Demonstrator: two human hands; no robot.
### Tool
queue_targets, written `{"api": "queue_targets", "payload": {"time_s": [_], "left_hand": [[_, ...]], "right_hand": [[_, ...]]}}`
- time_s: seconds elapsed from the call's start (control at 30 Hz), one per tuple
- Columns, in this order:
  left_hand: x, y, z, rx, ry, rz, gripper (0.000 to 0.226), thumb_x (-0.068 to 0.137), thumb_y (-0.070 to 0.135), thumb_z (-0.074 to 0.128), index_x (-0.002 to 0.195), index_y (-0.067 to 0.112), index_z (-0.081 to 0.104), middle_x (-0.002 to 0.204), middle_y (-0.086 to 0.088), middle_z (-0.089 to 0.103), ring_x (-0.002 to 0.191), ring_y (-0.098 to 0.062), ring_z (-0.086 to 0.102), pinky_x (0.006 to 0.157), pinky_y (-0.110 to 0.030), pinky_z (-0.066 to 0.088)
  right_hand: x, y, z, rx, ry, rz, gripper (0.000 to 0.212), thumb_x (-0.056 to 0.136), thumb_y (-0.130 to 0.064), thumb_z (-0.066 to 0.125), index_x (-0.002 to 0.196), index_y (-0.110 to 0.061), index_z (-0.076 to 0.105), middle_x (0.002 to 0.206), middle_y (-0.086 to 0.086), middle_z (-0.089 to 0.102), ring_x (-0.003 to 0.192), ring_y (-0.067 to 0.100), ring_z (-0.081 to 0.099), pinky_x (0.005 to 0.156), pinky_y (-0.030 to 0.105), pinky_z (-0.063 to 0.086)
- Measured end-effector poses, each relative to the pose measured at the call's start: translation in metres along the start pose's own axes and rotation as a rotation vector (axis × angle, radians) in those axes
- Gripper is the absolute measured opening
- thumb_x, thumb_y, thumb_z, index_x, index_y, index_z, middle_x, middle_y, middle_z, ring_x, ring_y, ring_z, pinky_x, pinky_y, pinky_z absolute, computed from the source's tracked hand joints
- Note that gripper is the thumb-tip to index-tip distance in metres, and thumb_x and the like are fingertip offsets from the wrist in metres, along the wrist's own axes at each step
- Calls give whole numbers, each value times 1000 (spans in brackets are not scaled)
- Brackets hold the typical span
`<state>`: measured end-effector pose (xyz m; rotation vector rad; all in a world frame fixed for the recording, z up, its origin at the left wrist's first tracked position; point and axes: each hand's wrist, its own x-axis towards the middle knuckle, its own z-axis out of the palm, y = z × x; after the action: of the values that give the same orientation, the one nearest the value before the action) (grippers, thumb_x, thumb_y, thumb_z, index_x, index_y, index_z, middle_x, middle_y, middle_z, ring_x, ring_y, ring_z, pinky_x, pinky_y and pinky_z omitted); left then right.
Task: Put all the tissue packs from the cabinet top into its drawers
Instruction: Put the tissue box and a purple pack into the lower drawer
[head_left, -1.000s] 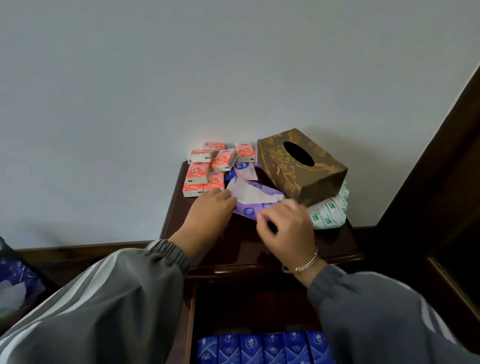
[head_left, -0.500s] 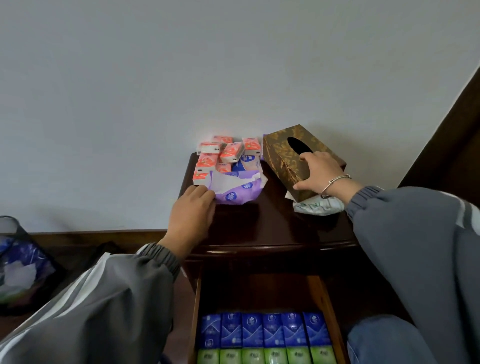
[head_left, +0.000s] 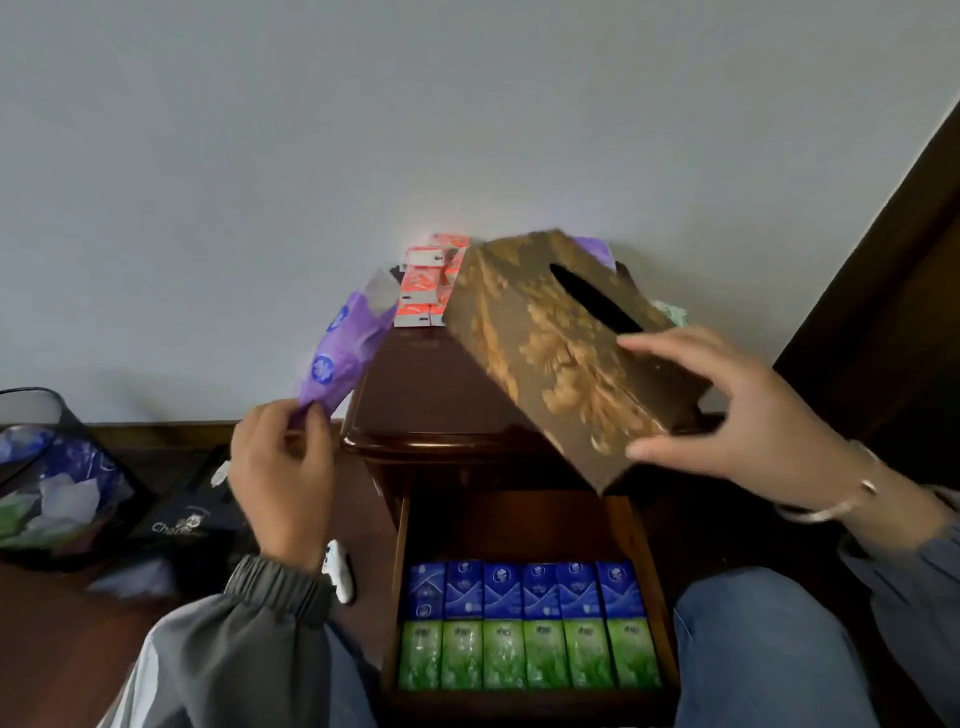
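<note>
My left hand pinches an empty purple plastic wrapper and holds it up left of the dark wooden cabinet. My right hand grips a brown and gold tissue box, lifted and tilted above the cabinet's front edge. Several orange tissue packs lie at the back of the cabinet top. A green-printed white pack and a purple pack peek out behind the box. The open drawer below holds a row of blue packs and a row of green packs.
A black bin with crumpled wrappers stands on the floor at the left, beside a dark bag. A white object lies near my left cuff. Dark wooden furniture rises at the right. My knees flank the drawer.
My left hand has pulled the purple wrapper off the cabinet top to the left. My right hand has gripped the tissue box, then lifted and tilted it forward.
</note>
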<state>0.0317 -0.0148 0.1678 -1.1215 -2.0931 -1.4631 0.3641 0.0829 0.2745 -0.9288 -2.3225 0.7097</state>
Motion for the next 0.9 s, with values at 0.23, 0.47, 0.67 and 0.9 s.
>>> {"api": "queue_targets", "payload": {"time_s": [0.23, 0.47, 0.67, 0.9], "left_hand": [[-57, -12, -31, -46, 89, -167, 23, 89, 21, 56, 89, -1, 64, 82, -18, 62, 70, -21, 56, 69, -25, 40], [-89, -31, -25, -5, 7, -322, 27, 87, 23, 56, 91, -3, 65, 86, -19, 64, 80, -36, 60, 78, -40, 45], [-107, -53, -20, 27, -3, -437, 12, 88, 11, 62, 91, -1, 65, 84, -17, 62, 80, -34, 59, 74, -24, 35], [-104, -74, -26, 81, 34, -543, 16, 91, 17, 59, 93, 1, 64, 85, -19, 62, 79, -34, 58, 74, -31, 38]], "right_hand": [[-85, -6, 17, 295, -470, 184, 72, 55, -55, 80, 122, -47, 55, 122, -20, 50, 118, -1, 50, 97, 19, 42], [-95, 26, 96, 165, -575, 277, 60, 63, -55, 77, 116, -56, 50, 113, -30, 43, 112, -12, 36, 100, 16, 35], [-66, 71, 152, 73, -590, 241, 63, 67, -54, 74, 123, -51, 47, 121, -18, 42, 117, 2, 33, 109, 32, 28], [-36, 113, 184, -29, -647, 161, 60, 71, -43, 74, 125, -44, 49, 127, -18, 39, 131, 8, 29, 114, 38, -8]]}}
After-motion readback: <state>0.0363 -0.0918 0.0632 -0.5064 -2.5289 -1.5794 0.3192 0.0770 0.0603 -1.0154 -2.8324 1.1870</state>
